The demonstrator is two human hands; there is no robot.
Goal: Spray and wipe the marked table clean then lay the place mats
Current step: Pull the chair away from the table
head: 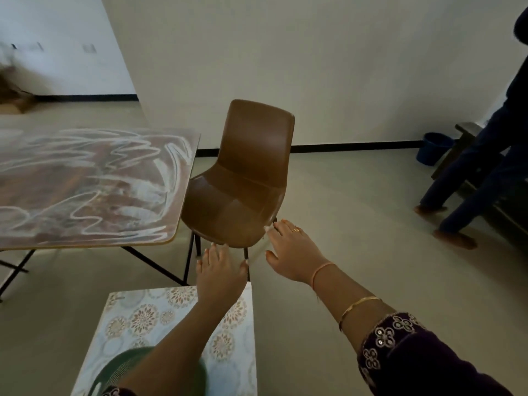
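The brown table (85,190) at the left is covered in white scribbled marks. A brown chair (243,178) stands at its right end. My left hand (220,272) reaches forward with spread fingers, just short of the chair seat's front edge, holding nothing. My right hand (291,252) is also spread, its fingertips at the seat's front right corner. Below my left arm lies a patterned pale blue mat (143,318) on a small surface, with a round green mat (123,370) on top, partly hidden by my arm. No spray bottle or cloth is in sight.
Another person's legs (468,195) stand at the right beside a dark bench (468,132). A blue bucket (434,148) sits against the wall behind. Open floor lies between the chair and that person.
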